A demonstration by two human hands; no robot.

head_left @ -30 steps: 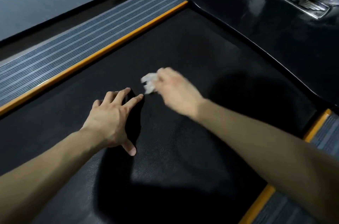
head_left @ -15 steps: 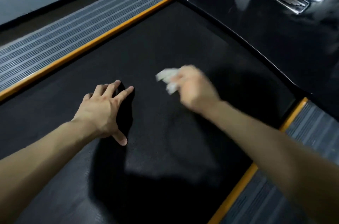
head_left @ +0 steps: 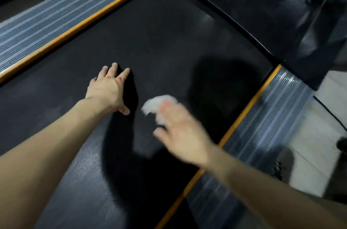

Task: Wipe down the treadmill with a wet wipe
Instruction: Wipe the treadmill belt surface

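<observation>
The treadmill's black textured belt [head_left: 159,41] fills the middle of the view. My left hand [head_left: 109,88] rests flat on the belt with its fingers spread, holding nothing. To its right my right hand [head_left: 180,131], blurred by motion, presses a crumpled white wet wipe [head_left: 155,105] onto the belt; the wipe sticks out beyond the fingers toward the upper left. Part of the wipe is hidden under the hand.
Grey ribbed side rails with orange edges run along the belt at the left [head_left: 56,14] and right [head_left: 262,125]. The glossy black motor cover [head_left: 272,13] with a metal badge lies at the top right. Pale floor tiles [head_left: 319,135] show at the right edge.
My right hand has swept the wipe down the belt toward me and to the right. The left hand stays planted on the belt. The view has shifted right.
</observation>
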